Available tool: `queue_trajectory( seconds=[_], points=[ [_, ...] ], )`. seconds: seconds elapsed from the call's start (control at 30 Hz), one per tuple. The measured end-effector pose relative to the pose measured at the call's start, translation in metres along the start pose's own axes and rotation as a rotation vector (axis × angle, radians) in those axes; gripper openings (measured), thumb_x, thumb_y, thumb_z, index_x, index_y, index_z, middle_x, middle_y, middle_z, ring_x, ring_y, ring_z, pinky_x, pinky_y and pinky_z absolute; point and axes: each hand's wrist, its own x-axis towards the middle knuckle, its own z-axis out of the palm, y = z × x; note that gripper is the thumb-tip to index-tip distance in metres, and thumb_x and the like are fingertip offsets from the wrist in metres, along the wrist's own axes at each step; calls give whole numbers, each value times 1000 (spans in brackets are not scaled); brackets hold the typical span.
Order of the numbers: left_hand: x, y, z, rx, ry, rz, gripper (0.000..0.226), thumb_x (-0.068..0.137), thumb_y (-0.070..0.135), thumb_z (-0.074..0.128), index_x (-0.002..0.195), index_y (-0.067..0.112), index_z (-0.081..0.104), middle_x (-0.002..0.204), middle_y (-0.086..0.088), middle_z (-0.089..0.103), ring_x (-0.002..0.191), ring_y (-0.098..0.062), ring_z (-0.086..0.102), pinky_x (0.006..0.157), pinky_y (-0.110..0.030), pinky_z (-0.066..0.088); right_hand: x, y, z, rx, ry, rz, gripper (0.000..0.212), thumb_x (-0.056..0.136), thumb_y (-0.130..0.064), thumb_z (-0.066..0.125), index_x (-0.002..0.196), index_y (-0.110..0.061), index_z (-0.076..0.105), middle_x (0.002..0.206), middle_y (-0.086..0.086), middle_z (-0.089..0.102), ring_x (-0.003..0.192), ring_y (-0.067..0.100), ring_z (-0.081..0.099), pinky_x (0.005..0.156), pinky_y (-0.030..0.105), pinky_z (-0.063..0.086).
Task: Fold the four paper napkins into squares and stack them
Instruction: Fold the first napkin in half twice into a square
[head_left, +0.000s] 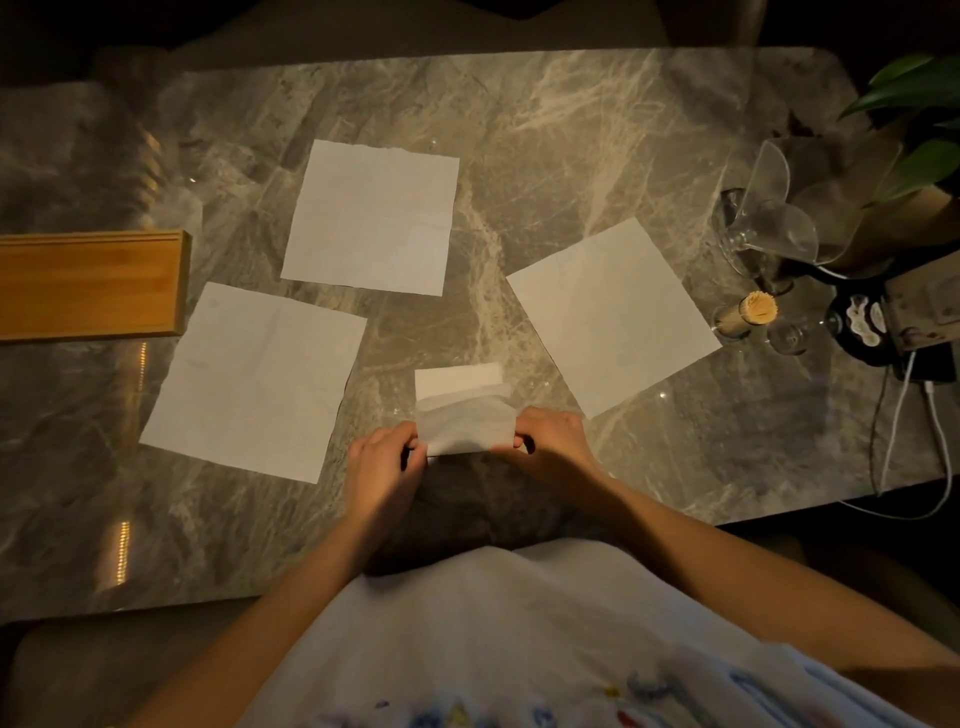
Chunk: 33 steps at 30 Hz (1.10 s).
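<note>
Three white paper napkins lie flat and unfolded on the marble table (545, 156): one at the back centre (371, 218), one at the left (254, 382), one at the right (613, 317). A fourth napkin (465, 415) is in front of me, partly folded into a narrow strip with its near flap lifted. My left hand (384, 467) pinches its left end. My right hand (550, 441) pinches its right end.
A wooden box (91, 286) sits at the left edge. At the right stand clear glasses (763, 234), a toothpick jar (748, 317), a potted plant (914, 104), and a dark device with white cables (930, 467) that hang over the table edge.
</note>
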Motion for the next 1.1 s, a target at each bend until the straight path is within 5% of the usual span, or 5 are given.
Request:
queue_trajectory(
  seconds=[0.6, 0.87, 1.1],
  points=[
    [2, -3, 7, -43, 0, -130, 14, 91, 24, 44, 92, 23, 59, 74, 5, 62, 72, -14, 57, 86, -42, 45, 4, 1, 1, -185, -52, -26, 35, 94, -44, 50, 65, -24, 48, 78, -6, 54, 76, 14, 44, 80, 32, 22],
    [7, -9, 10, -6, -7, -97, 18, 86, 29, 42, 100, 26, 55, 69, 8, 60, 69, -16, 55, 75, -33, 29, 5, 0, 2, -218, -46, -18, 36, 92, -43, 52, 64, -22, 46, 77, -7, 51, 77, 14, 45, 79, 31, 21],
    [8, -6, 5, 19, 4, -47, 37, 89, 23, 42, 125, 29, 40, 73, 10, 58, 68, -8, 52, 79, -33, 28, 8, 1, 5, -235, -50, 0, 38, 91, -43, 51, 61, -21, 45, 76, -6, 51, 76, 15, 45, 77, 32, 20]
  ],
)
